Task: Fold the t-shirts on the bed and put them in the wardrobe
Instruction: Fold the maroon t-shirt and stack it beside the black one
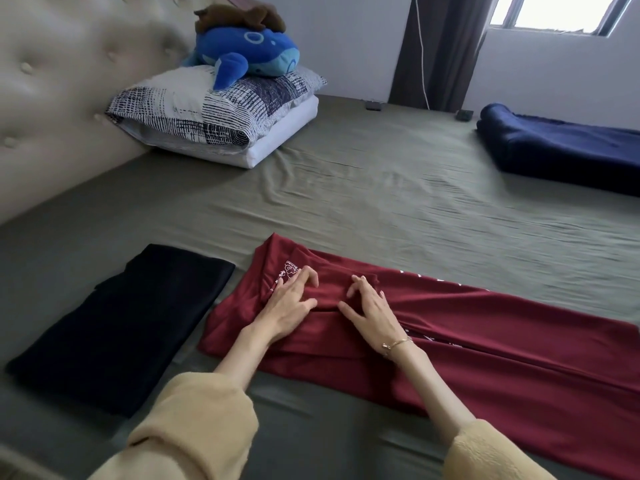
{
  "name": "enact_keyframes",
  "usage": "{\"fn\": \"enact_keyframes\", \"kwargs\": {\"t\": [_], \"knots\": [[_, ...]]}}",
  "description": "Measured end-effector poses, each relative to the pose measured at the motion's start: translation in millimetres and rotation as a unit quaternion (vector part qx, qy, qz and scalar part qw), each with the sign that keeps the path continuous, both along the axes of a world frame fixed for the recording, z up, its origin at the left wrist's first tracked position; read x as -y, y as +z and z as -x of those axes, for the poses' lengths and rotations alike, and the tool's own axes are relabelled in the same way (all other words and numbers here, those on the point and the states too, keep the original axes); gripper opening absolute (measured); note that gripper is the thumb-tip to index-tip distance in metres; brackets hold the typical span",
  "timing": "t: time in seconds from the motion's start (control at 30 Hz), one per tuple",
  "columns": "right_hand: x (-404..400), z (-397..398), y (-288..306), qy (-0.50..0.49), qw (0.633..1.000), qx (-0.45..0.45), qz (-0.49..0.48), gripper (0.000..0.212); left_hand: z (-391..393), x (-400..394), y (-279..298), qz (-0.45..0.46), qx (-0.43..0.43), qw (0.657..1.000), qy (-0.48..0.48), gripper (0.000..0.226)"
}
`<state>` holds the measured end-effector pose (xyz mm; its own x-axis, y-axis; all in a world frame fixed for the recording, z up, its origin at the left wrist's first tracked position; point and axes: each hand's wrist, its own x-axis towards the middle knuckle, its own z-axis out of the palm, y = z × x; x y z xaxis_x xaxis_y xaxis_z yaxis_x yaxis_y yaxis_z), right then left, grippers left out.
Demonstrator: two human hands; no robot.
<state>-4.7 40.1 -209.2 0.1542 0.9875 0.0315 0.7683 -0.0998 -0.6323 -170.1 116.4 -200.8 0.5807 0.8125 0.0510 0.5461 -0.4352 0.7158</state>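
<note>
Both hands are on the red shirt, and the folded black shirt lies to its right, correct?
Not quite. In the head view, the black shirt lies to the left of the red shirt, not the right. Both the left hand and right hand do rest on the red one.

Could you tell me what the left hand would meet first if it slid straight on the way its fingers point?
Probably just more of the red t-shirt: the left hand points up-right across its collar end, then bare bed sheet beyond.
</note>
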Motion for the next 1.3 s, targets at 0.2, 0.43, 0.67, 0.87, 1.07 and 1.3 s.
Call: {"fn": "enact_keyframes", "kwargs": {"t": [0.2, 0.43, 0.67, 0.87, 1.07, 1.3], "knots": [[7, -11, 2, 0.033, 0.995, 0.094, -0.004, 0.026, 8, 3, 17, -0.016, -0.093, 0.994, -0.06, 0.045], [5, -8, 10, 0.032, 0.987, 0.156, 0.003, 0.027, -7, 11, 18, -0.114, -0.212, 0.966, -0.093, 0.048], [6, -14, 13, 0.048, 0.992, 0.099, -0.06, 0.02, -2, 5, 25, -0.162, -0.262, 0.946, -0.1, 0.029], [6, -14, 19, 0.054, 0.991, 0.119, -0.004, 0.029, 10, -6, 39, -0.207, -0.234, 0.948, -0.061, 0.04], [2, -18, 19, 0.024, 0.994, 0.095, -0.048, 0.048, 13, -19, 39, -0.138, -0.166, 0.976, -0.025, 0.026], [-14, -10, 23, -0.006, 0.972, 0.221, -0.08, 0.045, 5, -33, 22, -0.293, -0.292, 0.91, 0.021, 0.035]]}}
